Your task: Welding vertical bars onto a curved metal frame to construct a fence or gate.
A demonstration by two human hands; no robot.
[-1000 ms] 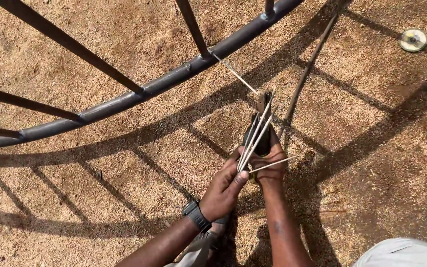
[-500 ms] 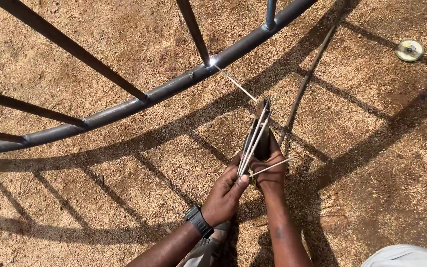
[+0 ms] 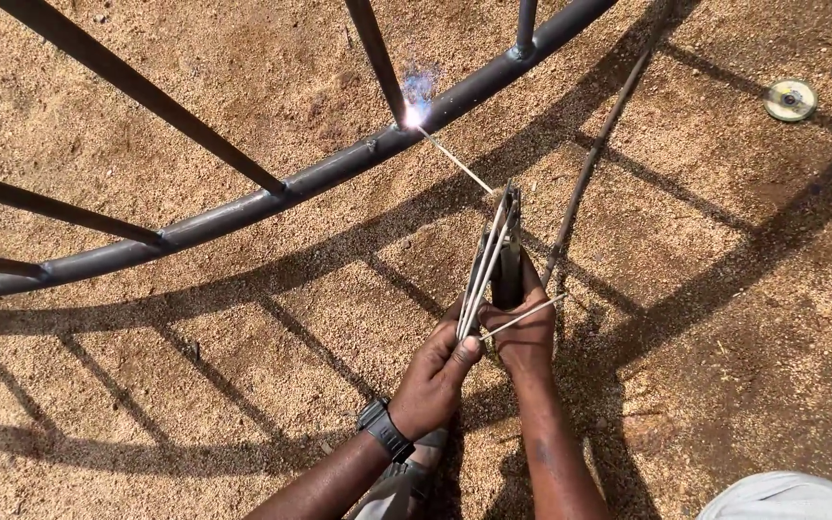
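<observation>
My right hand point(image 3: 524, 332) grips a dark electrode holder point(image 3: 507, 252) that clamps a thin welding rod point(image 3: 456, 164). The rod's tip touches the joint where a straight bar meets a curved dark metal pipe point(image 3: 272, 192), and a bright spark point(image 3: 414, 114) with bluish smoke shows there. My left hand point(image 3: 435, 371), with a black watch on its wrist, holds a bundle of several spare welding rods point(image 3: 481, 274) upright beside the holder. Both hands are close together above sandy ground.
The curved pipe belongs to a frame of several dark bars point(image 3: 137, 91) that cross the upper left. A thin loose rod point(image 3: 591, 154) lies on the sand to the right. A round grinding disc point(image 3: 790, 99) lies at the far right. My sandalled foot point(image 3: 404, 481) is below the hands.
The rod's tip has reached the pipe joint and a bright spark with smoke has appeared there. Both hands have stayed close together, shifted slightly.
</observation>
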